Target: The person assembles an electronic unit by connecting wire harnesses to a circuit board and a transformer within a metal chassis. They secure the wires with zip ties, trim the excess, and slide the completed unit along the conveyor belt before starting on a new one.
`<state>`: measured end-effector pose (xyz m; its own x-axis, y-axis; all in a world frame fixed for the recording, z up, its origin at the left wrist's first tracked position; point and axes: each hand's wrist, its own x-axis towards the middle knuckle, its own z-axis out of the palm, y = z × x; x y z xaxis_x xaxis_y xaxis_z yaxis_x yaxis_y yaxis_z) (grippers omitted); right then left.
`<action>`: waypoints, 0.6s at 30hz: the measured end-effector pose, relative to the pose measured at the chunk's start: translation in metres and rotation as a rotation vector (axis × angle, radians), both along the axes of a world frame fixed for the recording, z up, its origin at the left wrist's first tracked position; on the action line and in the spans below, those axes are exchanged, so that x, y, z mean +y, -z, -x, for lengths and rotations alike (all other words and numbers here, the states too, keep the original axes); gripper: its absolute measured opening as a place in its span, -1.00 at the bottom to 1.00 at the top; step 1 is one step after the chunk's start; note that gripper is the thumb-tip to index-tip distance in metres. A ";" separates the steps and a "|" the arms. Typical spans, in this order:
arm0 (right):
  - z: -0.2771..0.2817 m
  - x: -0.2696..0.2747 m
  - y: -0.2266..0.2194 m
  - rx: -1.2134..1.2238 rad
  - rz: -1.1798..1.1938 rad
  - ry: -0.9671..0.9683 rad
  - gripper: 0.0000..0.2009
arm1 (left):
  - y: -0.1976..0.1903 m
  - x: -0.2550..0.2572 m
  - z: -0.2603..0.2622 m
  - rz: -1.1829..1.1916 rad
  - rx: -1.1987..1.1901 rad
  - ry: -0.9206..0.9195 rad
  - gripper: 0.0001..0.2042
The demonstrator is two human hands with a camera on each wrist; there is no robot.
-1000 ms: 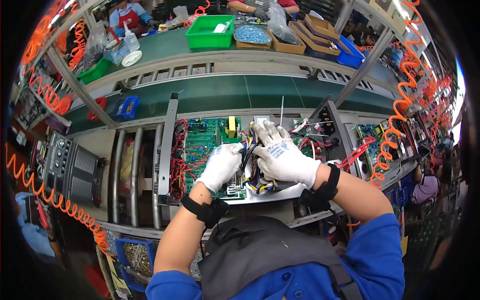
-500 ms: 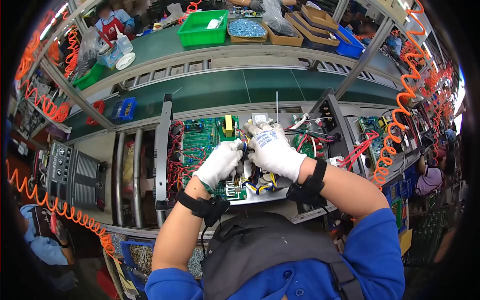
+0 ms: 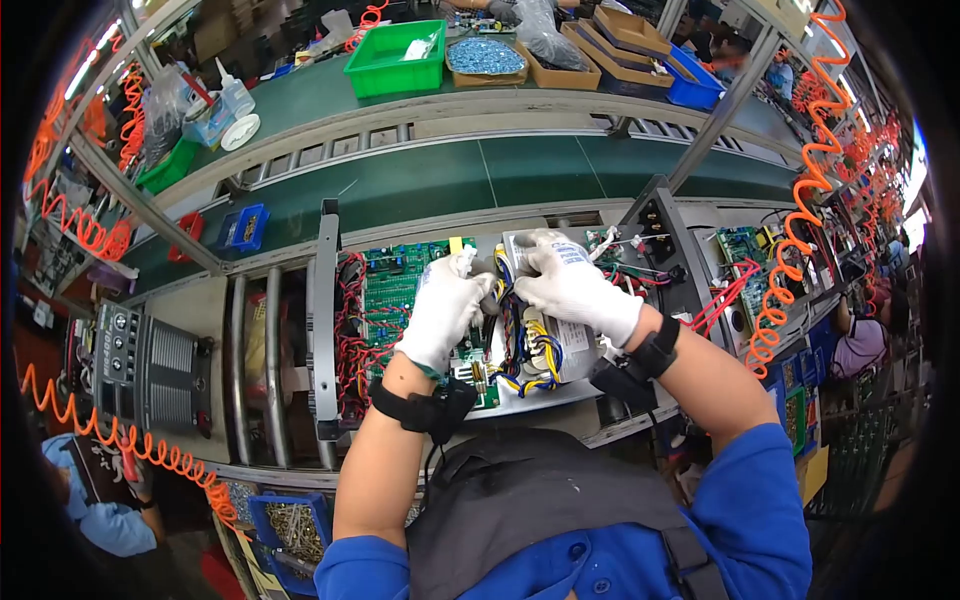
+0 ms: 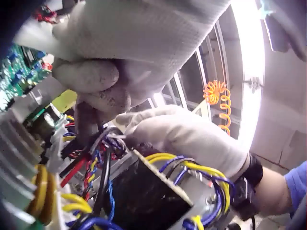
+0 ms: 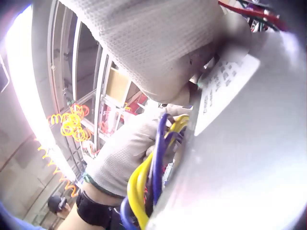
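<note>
In the head view, both white-gloved hands work at a bundle of coloured wires in the middle of an open metal chassis. My left hand has its fingers curled and grips dark wires of the bundle; in the left wrist view a narrow white strip crosses these wires. From the other side, my right hand pinches at the same bundle with thumb and fingers, beside a labelled silver metal box. A green circuit board lies left of the hands. Yellow and blue wires loop in front.
Metal rollers and a finished-looking unit with knobs stand to the left. Another circuit board is at the right. Beyond runs a green conveyor belt. A green bin stands on the shelf; orange coiled hoses hang at both sides.
My right hand has drawn back to the right from over the wires, uncovering more of the bundle and metal box. My left hand has shifted slightly up. The upright white strip behind the right hand no longer shows.
</note>
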<state>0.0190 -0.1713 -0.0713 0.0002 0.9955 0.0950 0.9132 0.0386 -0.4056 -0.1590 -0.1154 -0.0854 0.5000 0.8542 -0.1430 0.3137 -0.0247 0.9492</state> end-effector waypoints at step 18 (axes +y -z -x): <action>-0.022 -0.020 -0.009 0.392 0.185 -0.172 -0.78 | -0.001 -0.025 0.008 0.329 -0.331 0.180 -0.71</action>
<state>0.0412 -0.1916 -0.0619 -0.1660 0.9844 -0.0586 0.6764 0.0704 -0.7332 -0.1671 -0.1402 -0.0840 0.6996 0.6862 -0.1994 0.0128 0.2670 0.9636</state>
